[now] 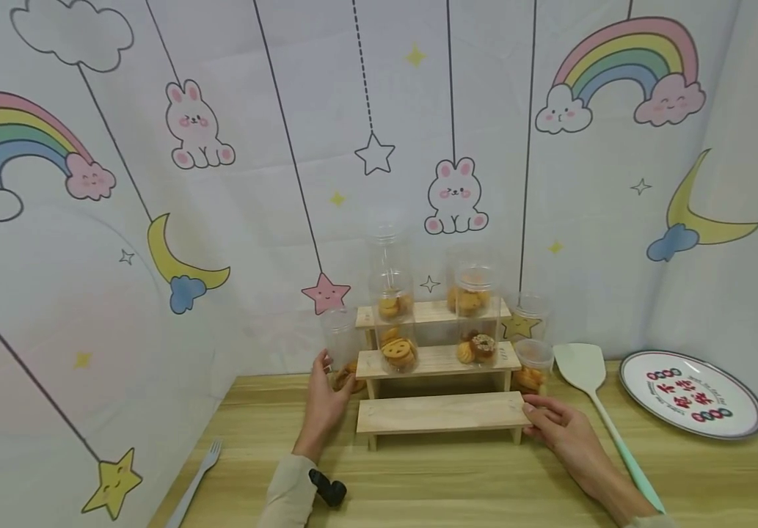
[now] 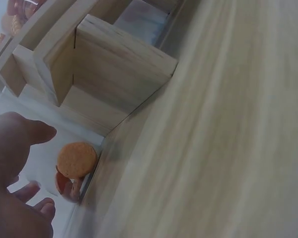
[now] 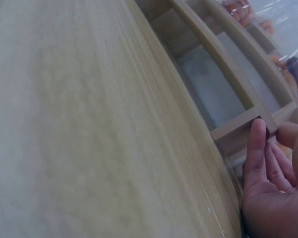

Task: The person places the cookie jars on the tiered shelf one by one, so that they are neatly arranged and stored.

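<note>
R hand (image 1: 570, 444) pinching the R end of the wooden stand (image 1: 441, 413), lowest shelf; L hand (image 1: 327, 407) spread round a clear jar (image 1: 339, 334) just L of the stand, can't tell if it's gripping. Hands well apart, stand btwn 'em. L wrist cam gives a round cookie (image 2: 77, 159) low in that jar; head cam has the contents part-hidden by the hand. R wrist cam shows a fingertip against the shelf's end. Only head cam gets the fork (image 1: 197, 480), L of stand by the table edge, plus spatula (image 1: 582, 363) and plate (image 1: 738, 403) to its R. Room-wise: tabletop (image 1: 458, 484) spreads in front of stand; R of it, spatula handle's near R hand.
</note>
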Available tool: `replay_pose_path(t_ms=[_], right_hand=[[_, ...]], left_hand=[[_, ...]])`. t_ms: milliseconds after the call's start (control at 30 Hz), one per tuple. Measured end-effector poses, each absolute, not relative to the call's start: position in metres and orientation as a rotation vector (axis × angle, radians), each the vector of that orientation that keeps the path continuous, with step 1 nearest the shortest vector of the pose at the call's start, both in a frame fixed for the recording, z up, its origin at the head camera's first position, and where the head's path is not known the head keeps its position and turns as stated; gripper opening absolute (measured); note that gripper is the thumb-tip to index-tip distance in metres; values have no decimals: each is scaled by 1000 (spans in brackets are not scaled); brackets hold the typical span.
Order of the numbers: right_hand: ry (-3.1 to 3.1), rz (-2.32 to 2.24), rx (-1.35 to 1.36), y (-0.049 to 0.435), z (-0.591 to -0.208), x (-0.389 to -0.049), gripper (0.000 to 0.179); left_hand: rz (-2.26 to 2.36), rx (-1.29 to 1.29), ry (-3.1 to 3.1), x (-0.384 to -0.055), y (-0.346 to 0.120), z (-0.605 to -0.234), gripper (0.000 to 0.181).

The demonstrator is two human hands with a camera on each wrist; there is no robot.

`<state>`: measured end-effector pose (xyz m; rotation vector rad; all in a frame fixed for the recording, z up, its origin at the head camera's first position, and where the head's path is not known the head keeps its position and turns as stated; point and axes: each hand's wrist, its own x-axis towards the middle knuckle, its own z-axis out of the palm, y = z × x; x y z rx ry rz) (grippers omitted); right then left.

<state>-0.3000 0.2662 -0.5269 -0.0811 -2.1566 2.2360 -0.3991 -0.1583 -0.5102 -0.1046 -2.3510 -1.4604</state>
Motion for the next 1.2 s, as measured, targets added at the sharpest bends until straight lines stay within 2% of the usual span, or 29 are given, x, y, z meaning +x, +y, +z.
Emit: replay_pose_path(t_ms=[667, 1200], right_hand=[[-2176, 2222, -90, 267, -527, -300, 61], [-2176, 2231, -80, 267, -527, -301, 61]], left_hand=[[-1665, -69, -2176, -399, -166, -516, 75], [-1437, -179, -2189, -337, -187, -497, 78]])
